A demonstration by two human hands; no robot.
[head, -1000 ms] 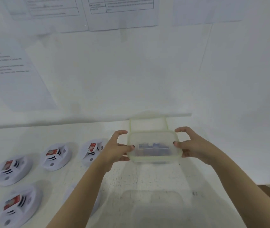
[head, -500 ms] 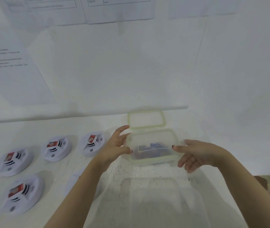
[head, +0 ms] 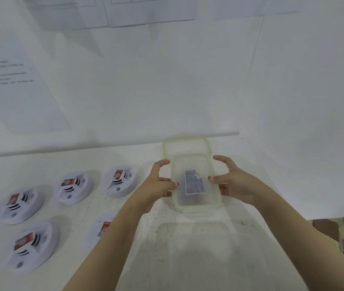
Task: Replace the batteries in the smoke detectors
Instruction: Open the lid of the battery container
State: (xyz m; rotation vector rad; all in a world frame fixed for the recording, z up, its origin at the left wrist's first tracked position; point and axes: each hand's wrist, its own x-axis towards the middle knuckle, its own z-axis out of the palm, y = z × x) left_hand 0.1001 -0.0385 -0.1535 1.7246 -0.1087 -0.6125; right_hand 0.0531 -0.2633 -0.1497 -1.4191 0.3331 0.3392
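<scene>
While both hands are flanking it, fingers spread, the left hand (head: pixel 158 183) is touching the clear green-rimmed plastic container (head: pixel 196 181) with its thumb, and the right hand (head: pixel 229 181) is cupping the opposite side. Blurred batteries (head: pixel 195 183) are showing inside. Its matching green-rimmed lid (head: pixel 186 145) is lying just behind on the white surface (head: pixel 124 156), with white round smoke detectors (head: pixel 120 181) sitting left.

Test bench: white table (head: pixel 124 156), printed sheets (head: pixel 15 85) (text blurred) on wall.
</scene>
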